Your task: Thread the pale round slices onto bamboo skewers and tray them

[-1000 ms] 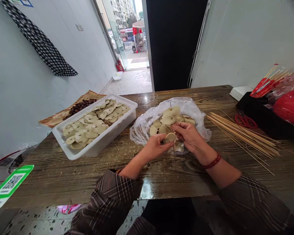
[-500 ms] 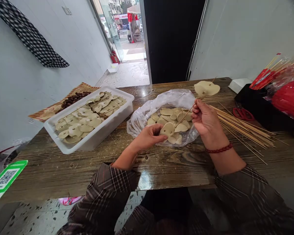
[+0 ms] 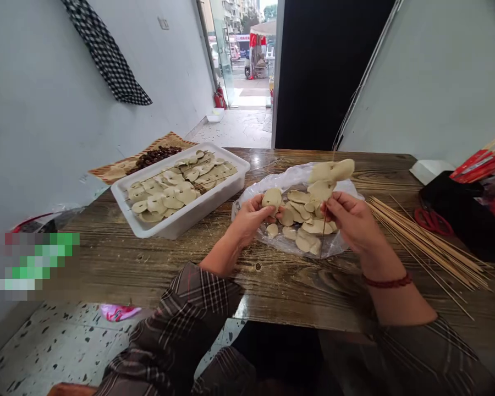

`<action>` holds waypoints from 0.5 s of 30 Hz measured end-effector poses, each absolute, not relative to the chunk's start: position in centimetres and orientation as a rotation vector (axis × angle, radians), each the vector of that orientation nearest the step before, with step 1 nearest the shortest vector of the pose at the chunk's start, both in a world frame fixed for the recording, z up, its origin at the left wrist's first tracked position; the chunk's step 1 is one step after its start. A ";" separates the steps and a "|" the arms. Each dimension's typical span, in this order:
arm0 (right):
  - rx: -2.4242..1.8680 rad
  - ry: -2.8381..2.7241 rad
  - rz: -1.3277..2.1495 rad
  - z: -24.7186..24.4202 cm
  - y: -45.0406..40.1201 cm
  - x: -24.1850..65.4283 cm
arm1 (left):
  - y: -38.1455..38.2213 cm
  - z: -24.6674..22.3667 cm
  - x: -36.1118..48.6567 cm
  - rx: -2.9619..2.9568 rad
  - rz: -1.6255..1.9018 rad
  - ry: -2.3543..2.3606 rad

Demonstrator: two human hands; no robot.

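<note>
My left hand (image 3: 249,220) pinches a thin, pale round slice (image 3: 271,198) with a dark spot in its middle, between thumb and fingers. My right hand (image 3: 352,220) is closed on a thin wooden skewer (image 3: 324,235), held nearly upright. Pale slices (image 3: 330,171) are threaded on its upper part, above my fingers. The skewer's lower end points down, with the held slice apart from it. Beneath both hands an opened clear plastic bag (image 3: 247,193) lies on the table, with many loose pale slices (image 3: 307,240) on it.
A white tub (image 3: 177,224) of skewered slices stands to the left, with dark reddish pieces (image 3: 159,157) on a patterned mat behind it. Bare skewers (image 3: 433,242) lie on the right, near red scissors (image 3: 433,221) and a black container (image 3: 449,198) on the wooden table (image 3: 181,275).
My right hand has turned the skewer from a slant to nearly upright. My left hand has lifted its slice up from the pile. The view has swung left.
</note>
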State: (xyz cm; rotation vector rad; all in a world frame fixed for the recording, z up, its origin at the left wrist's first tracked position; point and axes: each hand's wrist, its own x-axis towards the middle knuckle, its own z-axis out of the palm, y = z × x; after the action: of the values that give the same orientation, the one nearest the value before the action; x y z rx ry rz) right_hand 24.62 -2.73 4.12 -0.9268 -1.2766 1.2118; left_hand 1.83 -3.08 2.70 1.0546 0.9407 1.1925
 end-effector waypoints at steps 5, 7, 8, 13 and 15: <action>-0.980 -1.531 1.237 3.1 -3.6 23.6 | -2.9 3.0 1.4 1.071 1.313 1.005; -1.010 -1.583 1.228 2.7 -3.7 23.3 | -2.6 3.1 1.1 1.049 1.381 1.014; -1.025 -1.613 1.214 2.4 -3.8 23.2 | -2.5 3.1 0.9 1.035 1.413 1.012; -1.104 -1.717 1.151 1.6 -4.1 22.6 | -2.0 3.4 0.1 0.967 1.522 1.035; -1.127 -1.731 1.150 1.4 -4.2 22.4 | -2.0 3.5 -0.1 0.956 1.531 1.034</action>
State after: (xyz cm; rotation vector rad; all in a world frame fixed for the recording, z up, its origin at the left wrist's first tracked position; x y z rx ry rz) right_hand 22.38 -4.20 1.43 -1.1266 -1.7309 1.1503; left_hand -0.09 -2.01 3.54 0.9558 1.0336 1.5313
